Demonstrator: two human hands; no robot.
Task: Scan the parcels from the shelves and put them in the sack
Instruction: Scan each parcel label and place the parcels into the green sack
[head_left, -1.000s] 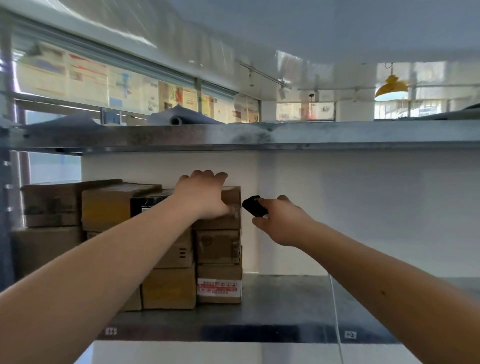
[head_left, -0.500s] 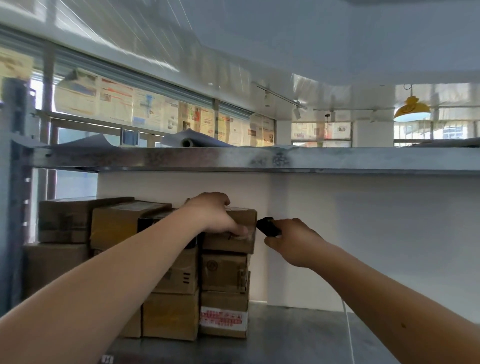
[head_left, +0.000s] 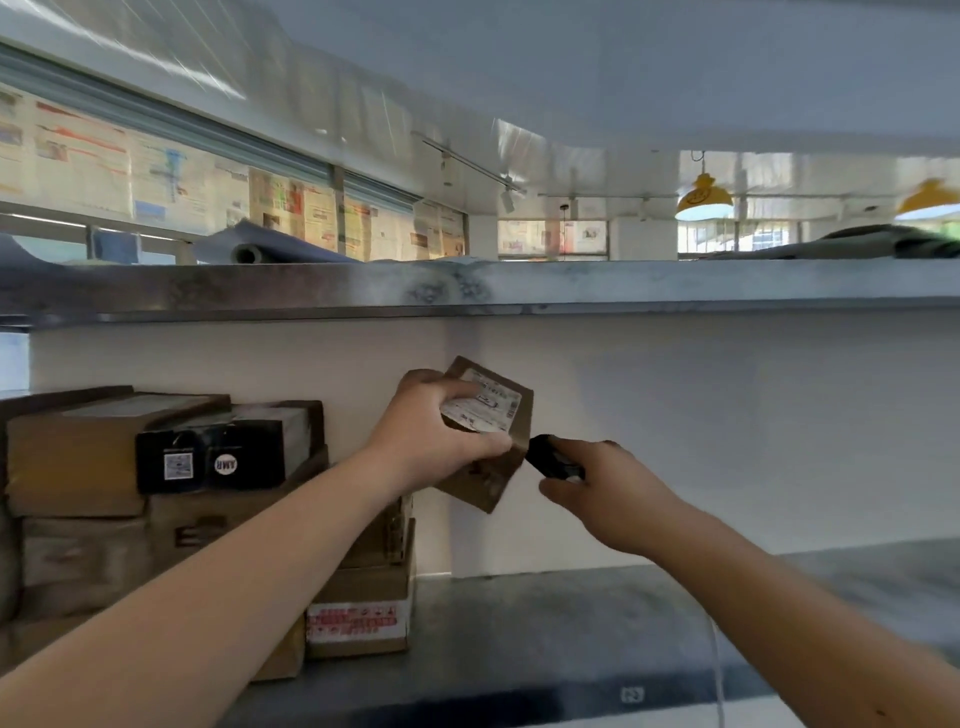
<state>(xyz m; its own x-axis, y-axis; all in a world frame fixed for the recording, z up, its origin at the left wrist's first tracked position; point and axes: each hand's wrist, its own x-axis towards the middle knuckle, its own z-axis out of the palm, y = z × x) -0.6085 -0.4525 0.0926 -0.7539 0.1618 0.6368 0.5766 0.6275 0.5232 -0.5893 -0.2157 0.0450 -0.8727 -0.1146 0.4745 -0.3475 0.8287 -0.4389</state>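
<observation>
My left hand (head_left: 431, 436) grips a small brown cardboard parcel (head_left: 491, 415) lifted off the stack and tilted, its white label facing me. My right hand (head_left: 602, 493) holds a black scanner (head_left: 551, 463) right beside the parcel's lower right edge. More brown parcels (head_left: 78, 457) are stacked on the left of the metal shelf (head_left: 545, 623), with a black box (head_left: 228, 449) on top. No sack is in view.
An upper metal shelf (head_left: 519, 286) runs across above the hands, with rolled grey material on it. A white wall backs the shelf. A thin white cord (head_left: 719, 675) hangs by my right forearm. The shelf's right part is bare.
My left hand has lifted the top parcel off the stack and tilted it to the right, label up. My right hand with the scanner stays close beside it.
</observation>
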